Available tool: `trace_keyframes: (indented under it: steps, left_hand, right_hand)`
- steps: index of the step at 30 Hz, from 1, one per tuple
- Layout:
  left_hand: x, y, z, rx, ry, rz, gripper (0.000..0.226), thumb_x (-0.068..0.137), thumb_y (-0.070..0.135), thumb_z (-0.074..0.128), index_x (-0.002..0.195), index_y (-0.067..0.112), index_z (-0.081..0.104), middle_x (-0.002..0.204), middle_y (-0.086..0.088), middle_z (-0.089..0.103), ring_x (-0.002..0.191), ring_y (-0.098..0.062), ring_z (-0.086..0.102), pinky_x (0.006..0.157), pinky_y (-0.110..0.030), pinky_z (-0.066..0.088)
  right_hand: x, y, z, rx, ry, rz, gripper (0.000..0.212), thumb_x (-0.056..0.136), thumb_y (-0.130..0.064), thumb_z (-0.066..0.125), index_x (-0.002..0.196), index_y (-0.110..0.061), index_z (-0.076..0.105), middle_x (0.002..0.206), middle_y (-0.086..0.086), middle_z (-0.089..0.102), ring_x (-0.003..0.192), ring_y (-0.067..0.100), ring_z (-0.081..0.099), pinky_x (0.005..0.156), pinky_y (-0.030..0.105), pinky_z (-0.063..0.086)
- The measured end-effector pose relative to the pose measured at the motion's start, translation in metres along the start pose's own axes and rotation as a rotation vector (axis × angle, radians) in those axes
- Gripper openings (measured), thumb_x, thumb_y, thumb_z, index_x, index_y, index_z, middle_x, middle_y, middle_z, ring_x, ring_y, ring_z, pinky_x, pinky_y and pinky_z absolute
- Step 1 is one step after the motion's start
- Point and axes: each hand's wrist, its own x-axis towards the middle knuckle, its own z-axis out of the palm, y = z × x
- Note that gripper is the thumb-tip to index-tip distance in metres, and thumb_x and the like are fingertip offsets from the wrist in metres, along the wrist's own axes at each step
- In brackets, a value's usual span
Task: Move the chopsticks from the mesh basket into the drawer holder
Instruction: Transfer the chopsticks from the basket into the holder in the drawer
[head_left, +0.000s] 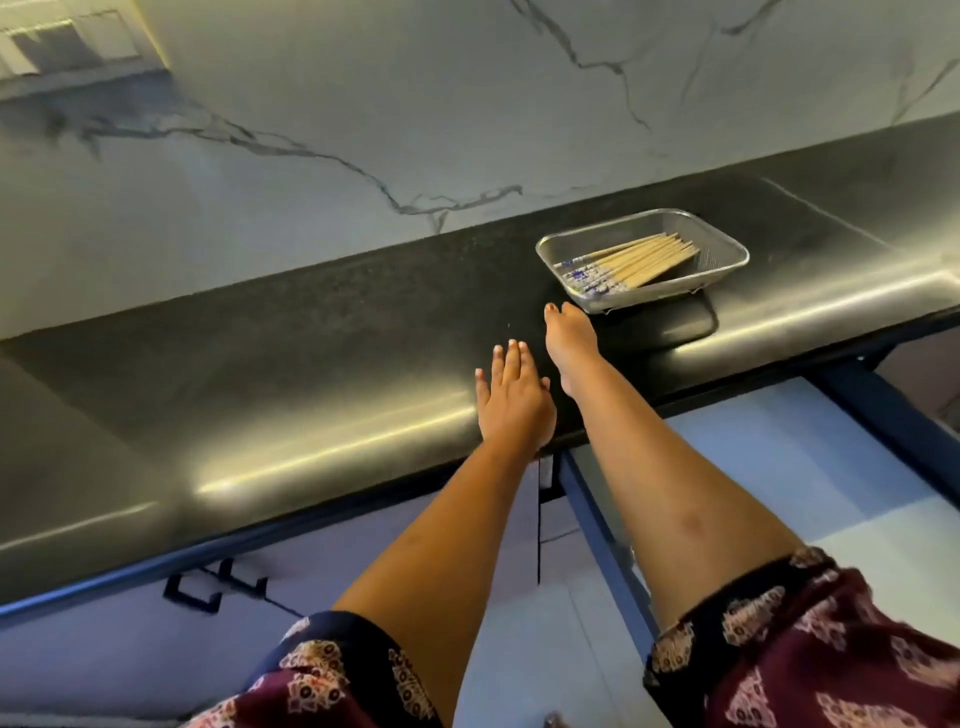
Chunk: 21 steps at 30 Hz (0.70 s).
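Chopsticks (636, 260): pale wood with blue-patterned ends, bundled lying in the mesh basket (724, 249) on the black countertop (311, 338).
Right hand (569, 340): fingers straight and together, empty, just beside the basket's near corner.
Left hand (511, 402): flat on the countertop edge, fingers straight, empty.

I count one mesh basket (721, 250) on one counter (311, 353). The chopsticks (644, 257) in it make a single bunch, too closely packed for an exact number, clearly more than eight. My left hand (511, 400) and right hand (569, 343) make two. One open drawer (779, 467); two black handles (192, 592).
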Motion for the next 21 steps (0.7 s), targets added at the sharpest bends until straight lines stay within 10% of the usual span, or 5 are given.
trace_keyframes:
  steps: [10, 15, 21]
  left_hand:
    - [0.107, 0.029, -0.040, 0.102, 0.021, 0.137, 0.055, 0.102, 0.027, 0.023, 0.152, 0.014, 0.001, 0.161, -0.001, -0.003, 0.148, -0.018, -0.010, 0.118, -0.045, -0.008]
    - [0.149, 0.050, -0.044, 0.172, -0.048, 0.244, 0.057, 0.100, 0.019, 0.031, 0.152, 0.016, 0.009, 0.161, -0.001, 0.004, 0.149, -0.018, -0.003, 0.116, -0.051, -0.010]
    - [0.199, 0.080, -0.040, 0.315, -0.097, 0.414, 0.050, 0.096, 0.015, 0.041, 0.144, 0.021, 0.035, 0.153, 0.000, 0.035, 0.144, -0.019, 0.025, 0.115, -0.057, -0.006]
  right_hand:
    - [0.080, -0.050, -0.026, 0.342, 0.115, 0.145, 0.037, 0.100, -0.017, 0.041, 0.131, 0.000, 0.050, 0.133, 0.018, 0.055, 0.116, 0.031, 0.057, 0.093, 0.035, 0.046]
    - [0.107, -0.052, -0.057, 0.388, 0.157, 0.209, 0.032, 0.100, -0.011, 0.042, 0.127, 0.003, 0.051, 0.117, 0.018, 0.058, 0.072, 0.021, 0.055, 0.065, 0.028, 0.044]
    - [0.141, -0.053, -0.075, 0.469, 0.232, 0.302, 0.035, 0.096, -0.010, 0.045, 0.130, -0.002, 0.049, 0.126, 0.015, 0.059, 0.112, 0.031, 0.060, 0.067, 0.029, 0.047]
